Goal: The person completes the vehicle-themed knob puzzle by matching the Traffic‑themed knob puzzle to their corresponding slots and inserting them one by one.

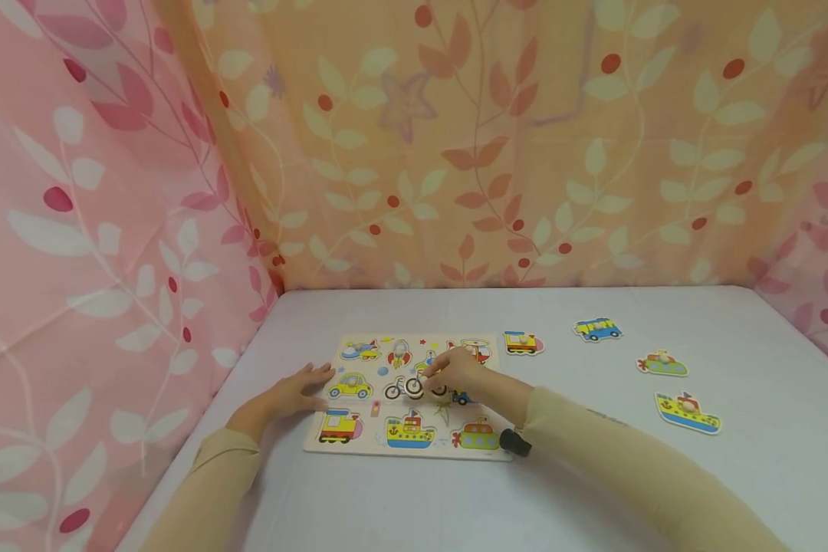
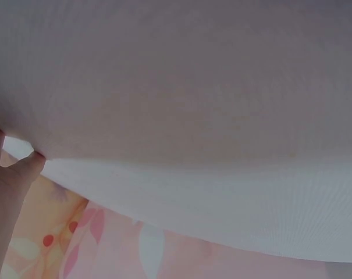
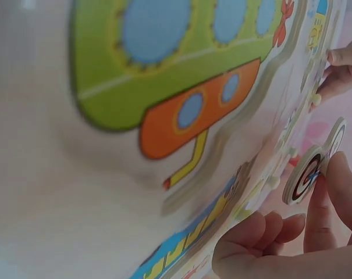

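Observation:
A flat wooden puzzle board (image 1: pixel 374 433) printed with vehicles lies on the table. Over its middle my right hand (image 1: pixel 458 369) pinches a bicycle puzzle piece (image 1: pixel 414 386) between thumb and fingers. In the right wrist view this bicycle piece is tilted and held off the board's surface, with the right hand (image 3: pixel 280 241) below it. My left hand (image 1: pixel 293 395) rests at the board's left edge, fingers spread; part of it shows at the edge of the left wrist view. A yellow car (image 1: pixel 350 386) and a rocket (image 1: pixel 399 354) are near the bicycle picture.
Several loose pieces lie right of the board: a train (image 1: pixel 522 343), a bus (image 1: pixel 598 330), a submarine (image 1: pixel 665 364) and a ship (image 1: pixel 688 412). A black wrist camera (image 1: pixel 515 442) is under my right forearm. Patterned curtains (image 1: pixel 483 153) hang behind the white table (image 1: pixel 386 506).

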Motion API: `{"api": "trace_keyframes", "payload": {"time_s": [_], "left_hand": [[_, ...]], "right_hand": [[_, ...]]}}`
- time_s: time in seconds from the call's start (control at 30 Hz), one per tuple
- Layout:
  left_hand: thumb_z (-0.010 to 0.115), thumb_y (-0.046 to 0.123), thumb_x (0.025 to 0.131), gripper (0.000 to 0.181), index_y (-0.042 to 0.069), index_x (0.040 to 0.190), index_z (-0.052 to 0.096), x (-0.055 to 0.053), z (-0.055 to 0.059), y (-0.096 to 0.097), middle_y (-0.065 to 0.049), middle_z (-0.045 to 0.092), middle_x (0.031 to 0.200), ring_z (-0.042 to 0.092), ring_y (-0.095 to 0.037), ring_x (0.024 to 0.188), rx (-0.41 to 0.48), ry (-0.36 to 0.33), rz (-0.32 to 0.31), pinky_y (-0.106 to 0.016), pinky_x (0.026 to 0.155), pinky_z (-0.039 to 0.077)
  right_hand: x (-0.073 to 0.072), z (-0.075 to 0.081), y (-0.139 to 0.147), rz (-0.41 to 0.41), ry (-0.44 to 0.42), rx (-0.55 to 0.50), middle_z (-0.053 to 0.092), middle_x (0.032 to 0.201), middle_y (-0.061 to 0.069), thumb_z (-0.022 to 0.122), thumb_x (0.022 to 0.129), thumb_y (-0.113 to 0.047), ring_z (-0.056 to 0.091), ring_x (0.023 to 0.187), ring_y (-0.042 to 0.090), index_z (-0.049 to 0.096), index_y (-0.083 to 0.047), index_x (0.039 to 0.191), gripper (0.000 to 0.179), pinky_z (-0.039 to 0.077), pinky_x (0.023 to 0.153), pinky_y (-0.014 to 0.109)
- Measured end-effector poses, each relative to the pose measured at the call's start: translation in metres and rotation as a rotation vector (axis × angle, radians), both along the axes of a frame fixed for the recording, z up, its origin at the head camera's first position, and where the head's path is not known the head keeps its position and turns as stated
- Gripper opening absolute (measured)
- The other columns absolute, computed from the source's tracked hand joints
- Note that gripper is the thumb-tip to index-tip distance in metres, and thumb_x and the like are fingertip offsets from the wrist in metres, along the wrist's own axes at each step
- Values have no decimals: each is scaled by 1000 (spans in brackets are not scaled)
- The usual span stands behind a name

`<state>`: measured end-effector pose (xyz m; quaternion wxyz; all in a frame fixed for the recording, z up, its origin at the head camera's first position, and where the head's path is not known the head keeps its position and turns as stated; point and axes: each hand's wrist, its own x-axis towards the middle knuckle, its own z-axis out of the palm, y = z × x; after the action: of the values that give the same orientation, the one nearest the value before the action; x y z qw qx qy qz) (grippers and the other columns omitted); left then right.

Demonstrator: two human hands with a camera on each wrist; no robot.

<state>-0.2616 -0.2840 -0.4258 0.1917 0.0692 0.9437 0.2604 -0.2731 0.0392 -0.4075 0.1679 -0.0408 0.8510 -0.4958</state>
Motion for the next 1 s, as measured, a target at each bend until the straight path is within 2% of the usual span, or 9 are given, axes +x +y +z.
{"api": "trace_keyframes", "payload": {"time_s": [0.23,0.33,0.43,0.6,0.73,1.0], "left_hand": [[71,34,86,75,16,150,37,0,-2,-1,-10,22,159,3,-44,145,20,8,-13,-73,106,6],[71,35,86,76,17,151,37,-1,-2,-1,-10,21,160,3,-44,145,12,8,-13,-73,106,6],[72,35,86,76,17,151,37,-1,-2,-1,-10,21,160,4,-44,145,3,7,-13,-73,106,6],[72,34,86,76,15,151,37,-1,-1,0,-11,21,159,4,-44,145,5,11,-21,-72,106,5],[72,33,86,75,14,150,38,1,0,0,-11,21,159,3,-43,145,12,6,-18,-72,107,5],[72,36,86,76,17,151,37,1,-1,0,-13,19,160,4,-45,145,-5,1,3,-73,106,6]], "right_hand": [[3,-3,-13,-6,17,-43,64,118,13,81,76,-4,54,116,30,75,-2,88,14,43,100,45],[2,-3,-18,-8,14,-15,63,120,13,82,76,-5,55,112,27,75,-3,88,14,46,96,41],[-1,-4,-22,-5,4,7,63,118,12,83,75,-6,56,104,23,76,-4,87,14,51,86,33],[-6,-12,-29,28,19,16,64,103,9,82,76,-6,59,88,19,74,-4,84,12,53,69,27],[-7,-15,-36,51,49,73,66,92,6,82,76,-8,59,80,16,74,-5,82,11,52,67,26],[-6,-11,-46,57,100,192,65,83,2,82,78,-12,57,73,15,71,-9,80,12,49,63,26]]}}
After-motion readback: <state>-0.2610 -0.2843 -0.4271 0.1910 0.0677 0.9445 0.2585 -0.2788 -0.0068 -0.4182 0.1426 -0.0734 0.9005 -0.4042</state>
